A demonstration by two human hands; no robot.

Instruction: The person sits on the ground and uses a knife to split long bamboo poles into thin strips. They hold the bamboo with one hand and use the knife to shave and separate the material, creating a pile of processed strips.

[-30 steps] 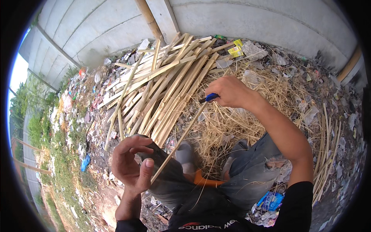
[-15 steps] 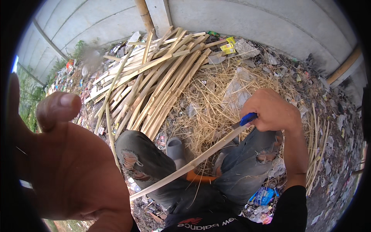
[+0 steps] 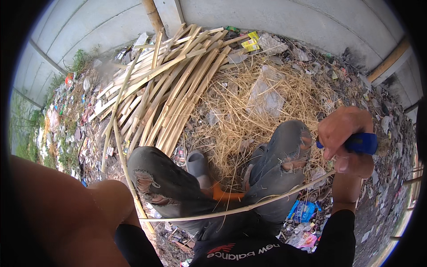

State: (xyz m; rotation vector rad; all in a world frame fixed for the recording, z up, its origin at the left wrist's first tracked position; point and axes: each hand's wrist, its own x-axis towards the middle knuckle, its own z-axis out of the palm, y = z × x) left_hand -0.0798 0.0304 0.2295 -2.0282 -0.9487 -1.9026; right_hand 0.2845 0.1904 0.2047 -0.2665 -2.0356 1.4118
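1. The thin strip (image 3: 267, 201) crosses over the trousers (image 3: 161, 172); its long axis runs sideways, slightly bowed, right end pointing toward the right hand (image 3: 344, 130).
2. Right of the trousers, its fingers are wrapped around a blue handle (image 3: 364, 143).
3. Left hand's fingers: I cannot tell.

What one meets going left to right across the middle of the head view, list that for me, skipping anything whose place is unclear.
Green foliage, left trouser knee, left grey clog, right trouser knee, right hand gripping a blue handle.
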